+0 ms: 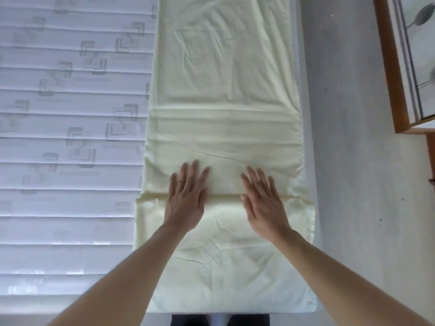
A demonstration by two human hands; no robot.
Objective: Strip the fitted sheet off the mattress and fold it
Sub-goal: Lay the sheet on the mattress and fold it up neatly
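Bare forearms, no sleeves; dark trousers (188,320) at bottom edge, approx.

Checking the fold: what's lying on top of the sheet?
Both hands, left hand and right hand, press flat on the folded sheet. The mattress beneath it is covered.

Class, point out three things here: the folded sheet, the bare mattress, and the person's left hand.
folded sheet (223,90), head view, wrinkled upper panel.
bare mattress (70,114), head view, quilted top surface.
left hand (187,198), head view, back of the hand, flat on the sheet.

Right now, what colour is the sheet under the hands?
The sheet is pale yellow, plain; the head view shows it.
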